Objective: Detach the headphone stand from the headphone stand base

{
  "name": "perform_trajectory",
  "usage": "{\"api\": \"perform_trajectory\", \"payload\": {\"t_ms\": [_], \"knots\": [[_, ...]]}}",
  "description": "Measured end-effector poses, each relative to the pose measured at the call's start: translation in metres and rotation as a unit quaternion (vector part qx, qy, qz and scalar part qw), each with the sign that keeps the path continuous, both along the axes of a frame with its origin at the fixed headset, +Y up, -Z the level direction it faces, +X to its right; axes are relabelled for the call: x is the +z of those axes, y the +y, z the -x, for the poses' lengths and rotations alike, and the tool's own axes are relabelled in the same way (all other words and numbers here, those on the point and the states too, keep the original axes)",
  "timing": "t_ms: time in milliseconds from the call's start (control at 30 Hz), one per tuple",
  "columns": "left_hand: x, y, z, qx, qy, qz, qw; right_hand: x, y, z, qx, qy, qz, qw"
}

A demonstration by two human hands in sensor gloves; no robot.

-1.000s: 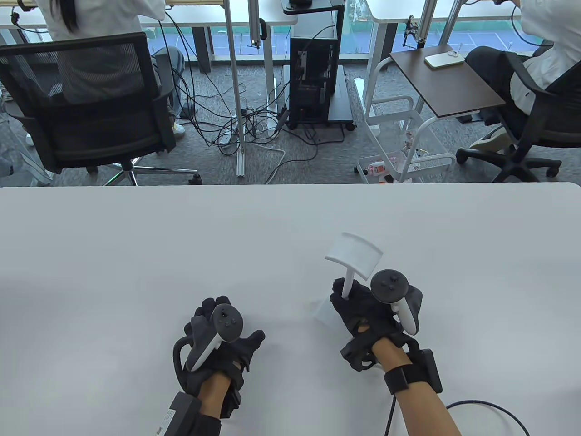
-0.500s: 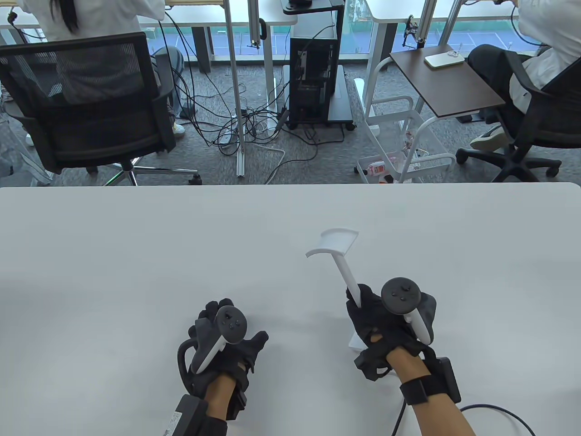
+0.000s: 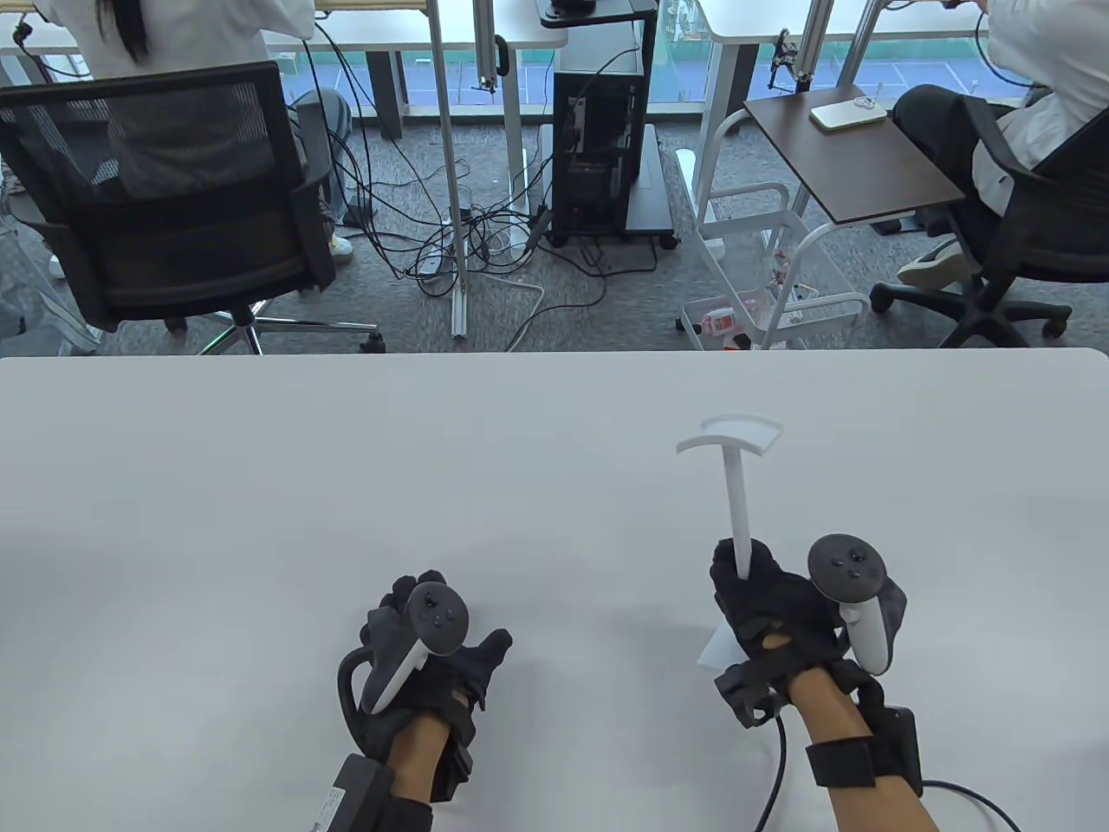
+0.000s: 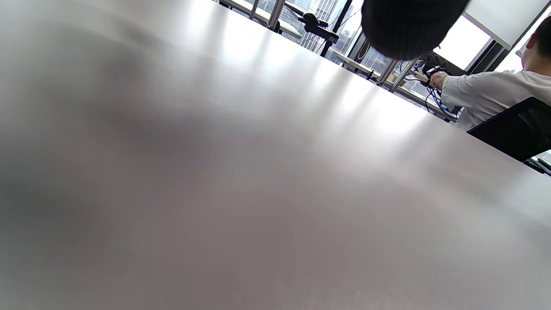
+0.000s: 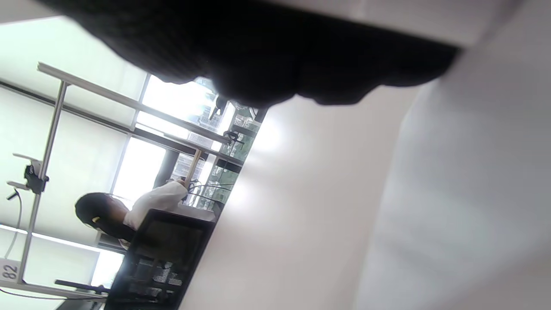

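Observation:
A white headphone stand (image 3: 737,511) with a curved top rest (image 3: 732,433) rises from my right hand (image 3: 767,598), which grips its post low down. A corner of the white base (image 3: 716,650) shows beside that hand, mostly hidden by the glove. In the right wrist view the gloved fingers (image 5: 258,51) fill the top, and a pale surface (image 5: 465,193) that may be the base fills the right. My left hand (image 3: 429,646) rests on the table to the left, holding nothing, apart from the stand. In the left wrist view only one gloved fingertip (image 4: 409,26) shows.
The white table (image 3: 260,485) spans the view; its far edge runs across the middle. Beyond it are office chairs (image 3: 173,191), a computer tower (image 3: 602,156), floor cables and a small brown side table (image 3: 853,156).
My right hand has carried the stand to the right and toward the near edge. The stand has turned from tilted with its rest facing up to nearly upright. The left hand has barely moved.

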State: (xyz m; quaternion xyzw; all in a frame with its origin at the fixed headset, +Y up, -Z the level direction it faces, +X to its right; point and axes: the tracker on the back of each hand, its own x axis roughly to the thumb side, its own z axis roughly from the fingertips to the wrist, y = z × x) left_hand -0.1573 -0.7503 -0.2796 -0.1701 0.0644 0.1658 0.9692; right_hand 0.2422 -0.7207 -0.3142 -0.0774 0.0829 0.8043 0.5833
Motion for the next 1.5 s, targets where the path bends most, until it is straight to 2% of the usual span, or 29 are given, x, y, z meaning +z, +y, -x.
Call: {"api": "perform_trajectory", "payload": {"t_ms": [167, 300, 433, 567, 633, 767, 867, 933, 1100, 1333, 1433, 1500], "knots": [[0.003, 0.004, -0.007, 0.055, -0.005, 0.007, 0.998, 0.006, 0.003, -0.006, -0.140, -0.023, -0.009, 0.990], [0.008, 0.007, -0.028, 0.159, -0.032, 0.036, 0.986, 0.008, -0.003, -0.001, -0.252, -0.033, 0.000, 0.967], [0.018, 0.016, -0.061, 0.262, -0.073, 0.045, 0.961, 0.013, -0.006, 0.014, -0.318, -0.029, 0.012, 0.947], [0.030, 0.024, -0.097, 0.348, -0.124, 0.051, 0.928, 0.018, -0.017, 0.040, -0.409, -0.022, 0.060, 0.910], [0.035, 0.026, -0.111, 0.372, -0.141, 0.052, 0.916, 0.019, -0.023, 0.051, -0.429, -0.025, 0.077, 0.900], [0.040, 0.029, -0.124, 0.429, -0.156, 0.047, 0.889, 0.020, -0.027, 0.062, -0.393, -0.034, 0.070, 0.916], [0.040, 0.026, -0.121, 0.446, -0.145, 0.045, 0.882, 0.020, -0.028, 0.066, -0.399, -0.036, 0.070, 0.913], [0.040, 0.025, -0.119, 0.460, -0.139, 0.052, 0.875, 0.020, -0.029, 0.069, -0.387, -0.035, 0.065, 0.919], [0.040, 0.026, -0.110, 0.462, -0.120, 0.026, 0.878, 0.023, -0.031, 0.078, -0.362, 0.005, 0.079, 0.929], [0.034, 0.030, -0.090, 0.458, -0.077, -0.022, 0.885, 0.031, -0.041, 0.094, -0.355, 0.050, 0.113, 0.927], [0.033, 0.029, -0.082, 0.421, -0.054, -0.049, 0.904, 0.032, -0.044, 0.104, -0.341, 0.073, 0.125, 0.929], [0.030, 0.028, -0.076, 0.397, -0.046, -0.060, 0.915, 0.032, -0.046, 0.110, -0.355, 0.110, 0.142, 0.917]]}}
